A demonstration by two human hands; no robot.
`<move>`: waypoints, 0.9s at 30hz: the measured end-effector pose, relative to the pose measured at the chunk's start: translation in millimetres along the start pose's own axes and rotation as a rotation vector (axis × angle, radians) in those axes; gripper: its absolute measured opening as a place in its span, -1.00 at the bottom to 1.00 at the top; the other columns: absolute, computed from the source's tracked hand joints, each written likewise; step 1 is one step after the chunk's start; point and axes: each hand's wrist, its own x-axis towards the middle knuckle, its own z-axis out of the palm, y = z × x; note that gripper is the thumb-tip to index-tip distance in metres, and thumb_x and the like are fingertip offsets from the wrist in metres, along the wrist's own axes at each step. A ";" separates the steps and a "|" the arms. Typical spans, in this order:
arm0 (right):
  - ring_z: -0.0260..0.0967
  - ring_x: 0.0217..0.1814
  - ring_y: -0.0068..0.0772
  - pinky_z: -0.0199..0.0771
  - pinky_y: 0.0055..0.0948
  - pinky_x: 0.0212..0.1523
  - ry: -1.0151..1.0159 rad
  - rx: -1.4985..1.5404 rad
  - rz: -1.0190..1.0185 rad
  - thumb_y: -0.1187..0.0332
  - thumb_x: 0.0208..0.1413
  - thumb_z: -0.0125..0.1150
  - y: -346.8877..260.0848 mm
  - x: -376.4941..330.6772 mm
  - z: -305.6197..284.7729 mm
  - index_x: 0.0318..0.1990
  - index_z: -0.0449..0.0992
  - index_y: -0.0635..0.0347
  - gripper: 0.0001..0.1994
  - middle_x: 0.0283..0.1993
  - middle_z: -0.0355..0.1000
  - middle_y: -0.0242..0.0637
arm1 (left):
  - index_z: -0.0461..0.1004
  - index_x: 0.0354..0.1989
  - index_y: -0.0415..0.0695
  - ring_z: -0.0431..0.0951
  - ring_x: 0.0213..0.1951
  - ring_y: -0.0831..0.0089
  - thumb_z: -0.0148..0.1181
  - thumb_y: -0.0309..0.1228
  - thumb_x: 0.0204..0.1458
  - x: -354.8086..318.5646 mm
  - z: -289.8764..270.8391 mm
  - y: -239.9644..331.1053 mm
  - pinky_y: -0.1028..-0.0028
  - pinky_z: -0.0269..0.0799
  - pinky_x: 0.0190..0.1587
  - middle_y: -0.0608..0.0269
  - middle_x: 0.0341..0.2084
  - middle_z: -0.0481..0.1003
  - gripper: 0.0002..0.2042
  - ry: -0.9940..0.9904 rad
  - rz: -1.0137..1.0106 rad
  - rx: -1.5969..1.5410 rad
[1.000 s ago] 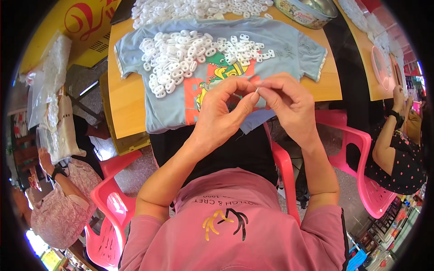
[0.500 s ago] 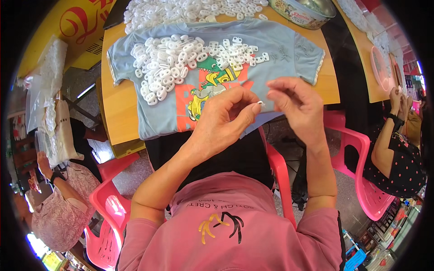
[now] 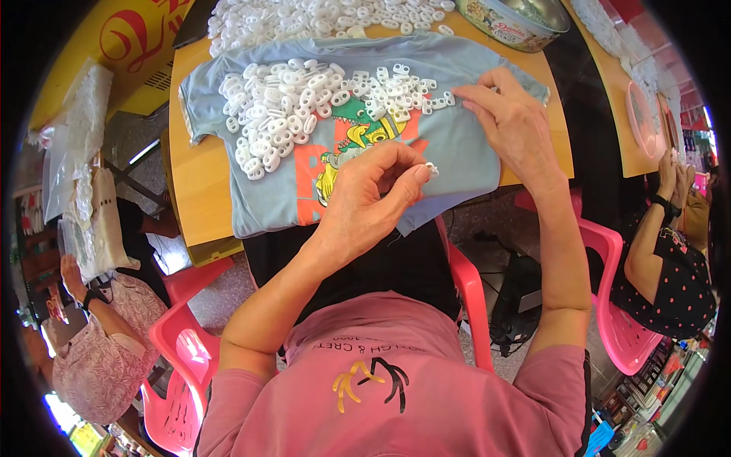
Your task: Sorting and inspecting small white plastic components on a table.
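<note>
Left hand point(image 3: 364, 199) pinches a white piece point(image 3: 432, 170), right hand point(image 3: 516, 126) narrowly parted beside loose clips point(image 3: 397, 93), tin point(image 3: 499, 24) beyond

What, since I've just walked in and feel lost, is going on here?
A person in a pink top has a small white piece pinched in the left hand. The right hand is at the right end of a smaller heap of white pieces; whether it touches one is unclear. That heap lies beside a larger heap on a light blue T-shirt spread over a wooden table. More white pieces lie farther back, near a round tin.
</note>
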 end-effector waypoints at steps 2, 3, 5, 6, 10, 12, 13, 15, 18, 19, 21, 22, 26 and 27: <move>0.40 -0.28 -0.21 0.39 -0.31 -0.27 -0.022 -0.016 -0.088 0.45 0.04 0.22 2.7 3.3 -2.1 -0.19 0.56 0.09 -0.84 -0.24 0.35 -0.30 | 0.42 -0.28 -0.29 0.44 -0.43 0.66 0.13 -0.47 0.15 -0.1 -0.6 -0.5 0.62 0.39 -0.38 0.34 -0.45 0.43 -0.88 -0.004 0.008 0.013; 0.40 -0.28 -0.21 0.39 -0.31 -0.27 -0.022 -0.016 -0.088 0.45 0.04 0.22 3.7 5.5 -3.6 -0.19 0.56 0.09 -0.84 -0.24 0.35 -0.30 | 0.42 -0.28 -0.29 0.44 -0.43 0.66 0.13 -0.47 0.15 -0.2 -0.8 -0.7 0.62 0.39 -0.38 0.34 -0.45 0.43 -0.88 -0.008 0.015 0.027; 0.40 -0.27 -0.19 0.38 -0.29 -0.29 -0.060 -0.040 -0.165 0.45 0.03 0.23 4.5 9.7 -8.3 -0.24 0.51 0.14 -0.88 -0.24 0.35 -0.30 | 0.42 -0.27 -0.29 0.44 -0.43 0.66 0.14 -0.47 0.15 -0.2 -0.2 0.5 0.62 0.40 -0.38 0.35 -0.45 0.43 -0.88 -0.006 0.002 0.021; 0.40 -0.27 -0.19 0.38 -0.29 -0.29 -0.060 -0.040 -0.168 0.45 0.03 0.23 3.9 11.6 -11.4 -0.24 0.51 0.14 -0.88 -0.24 0.35 -0.30 | 0.42 -0.27 -0.29 0.44 -0.43 0.66 0.14 -0.47 0.15 0.0 0.0 1.5 0.62 0.40 -0.38 0.35 -0.45 0.43 -0.88 -0.004 -0.011 0.017; 0.40 -0.29 -0.19 0.38 -0.31 -0.31 -0.092 -0.048 -0.202 0.47 0.01 0.23 4.2 12.5 -14.6 -0.29 0.44 0.20 -0.89 -0.26 0.35 -0.30 | 0.42 -0.26 -0.28 0.45 -0.43 0.65 0.13 -0.45 0.16 1.4 -1.0 5.0 0.61 0.41 -0.37 0.35 -0.45 0.45 -0.87 -0.007 -0.025 -0.039; 0.40 -0.31 -0.22 0.37 -0.34 -0.33 -0.076 -0.034 -0.236 0.49 0.00 0.22 3.4 10.3 -13.8 -0.30 0.43 0.21 -0.89 -0.27 0.35 -0.30 | 0.42 -0.24 -0.27 0.46 -0.43 0.64 0.12 -0.43 0.17 1.2 -1.7 8.0 0.59 0.42 -0.36 0.34 -0.44 0.48 -0.86 0.000 -0.086 -0.096; 0.41 -0.33 -0.32 0.37 -0.40 -0.36 -0.087 0.039 -0.161 0.51 0.03 0.21 1.0 7.5 -14.4 -0.29 0.44 0.22 -0.90 -0.29 0.38 -0.33 | 0.42 -0.24 -0.27 0.46 -0.43 0.64 0.12 -0.43 0.17 1.1 -2.2 8.2 0.59 0.42 -0.36 0.34 -0.44 0.48 -0.86 0.006 -0.088 -0.097; 0.41 -0.35 -0.43 0.36 -0.46 -0.38 -0.103 0.115 -0.087 0.52 0.05 0.19 -2.7 0.1 -14.9 -0.27 0.44 0.23 -0.91 -0.30 0.41 -0.36 | 0.42 -0.24 -0.25 0.48 -0.42 0.63 0.12 -0.40 0.18 1.6 -3.1 7.8 0.58 0.43 -0.35 0.33 -0.42 0.50 -0.85 0.005 -0.080 -0.107; 0.37 -0.36 -0.60 0.34 -0.55 -0.40 -0.077 0.473 0.105 0.54 0.11 0.15 -12.1 -15.9 -13.3 -0.24 0.48 0.27 -0.93 -0.31 0.46 -0.41 | 0.42 -0.24 -0.24 0.48 -0.42 0.62 0.13 -0.39 0.18 2.3 -4.0 4.9 0.58 0.44 -0.35 0.33 -0.42 0.50 -0.84 0.008 -0.043 -0.115; 0.36 -0.36 -0.61 0.35 -0.57 -0.39 -0.037 0.729 0.193 0.52 0.14 0.15 -22.3 -20.7 -11.6 -0.23 0.49 0.30 -0.92 -0.31 0.46 -0.40 | 0.42 -0.24 -0.24 0.48 -0.42 0.62 0.13 -0.39 0.18 2.2 -3.6 5.0 0.58 0.44 -0.35 0.33 -0.42 0.50 -0.84 0.011 -0.045 -0.117; 0.35 -0.36 -0.62 0.35 -0.58 -0.37 -0.001 0.988 0.282 0.50 0.16 0.15 -39.8 -28.2 -9.3 -0.22 0.51 0.32 -0.91 -0.31 0.47 -0.39 | 0.42 -0.25 -0.25 0.48 -0.41 0.62 0.13 -0.39 0.17 1.4 -2.5 7.0 0.59 0.44 -0.35 0.33 -0.42 0.49 -0.84 0.016 -0.045 -0.129; 0.35 -0.38 -0.61 0.34 -0.59 -0.37 -0.016 1.056 0.295 0.49 0.17 0.16 -47.2 -31.5 -8.4 -0.22 0.51 0.33 -0.90 -0.32 0.46 -0.38 | 0.42 -0.25 -0.25 0.48 -0.41 0.62 0.13 -0.39 0.17 0.8 -2.9 7.1 0.59 0.44 -0.35 0.33 -0.42 0.49 -0.84 0.023 -0.047 -0.130; 0.31 -0.43 -0.61 0.31 -0.63 -0.37 -0.067 1.167 0.284 0.44 0.19 0.16 -54.3 -38.9 -0.6 -0.22 0.52 0.34 -0.87 -0.34 0.44 -0.36 | 0.42 -0.25 -0.26 0.47 -0.42 0.63 0.13 -0.41 0.17 -2.5 -1.0 8.6 0.59 0.44 -0.36 0.34 -0.43 0.49 -0.85 0.021 0.003 -0.124; 0.31 -0.43 -0.61 0.31 -0.63 -0.37 -0.071 1.167 0.285 0.44 0.19 0.16 -54.8 -39.5 -0.2 -0.22 0.52 0.34 -0.87 -0.34 0.44 -0.36 | 0.42 -0.25 -0.26 0.47 -0.43 0.64 0.13 -0.42 0.16 -3.2 -0.1 9.3 0.59 0.43 -0.36 0.34 -0.43 0.49 -0.85 0.023 0.028 -0.120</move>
